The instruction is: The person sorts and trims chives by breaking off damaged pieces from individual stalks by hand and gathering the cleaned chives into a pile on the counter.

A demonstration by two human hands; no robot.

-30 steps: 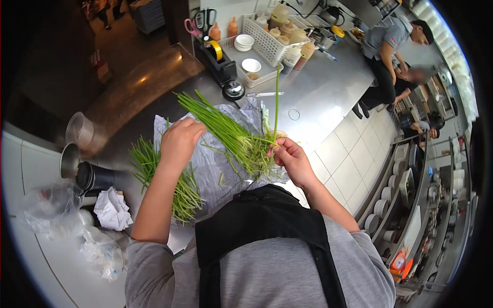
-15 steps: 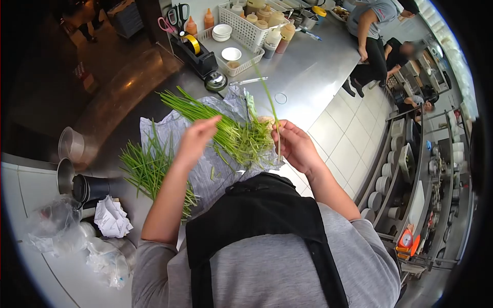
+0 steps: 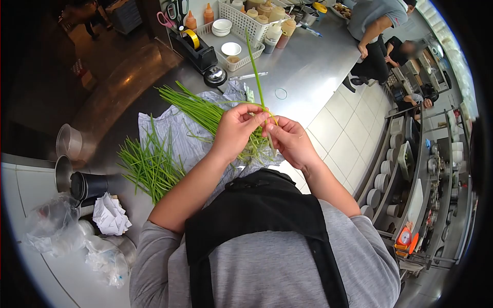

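Both hands meet above the cloth, in front of the black apron. My right hand [image 3: 290,139] pinches the lower part of a long green stalk [image 3: 256,72], which points up and away. The fingers of my left hand [image 3: 240,126] are closed on the same stalk, just beside the right fingertips. A bundle of green stalks [image 3: 197,110] lies on the wrinkled grey cloth [image 3: 159,127], its near end partly hidden by my hands. Another pile of green stalks [image 3: 149,167] lies further left, partly on the cloth.
A tape dispenser [image 3: 197,51], a bell [image 3: 215,76] and a white basket [image 3: 246,23] of bottles stand at the back. Crumpled paper [image 3: 111,214] and plastic bags [image 3: 54,220] are at the left. People [image 3: 377,28] and shelves [image 3: 411,169] are at the right.
My left hand has moved right, away from above the cloth's left part, and closed on the stalk beside my right hand. The camera view has shifted, and the co-worker's arm has moved.
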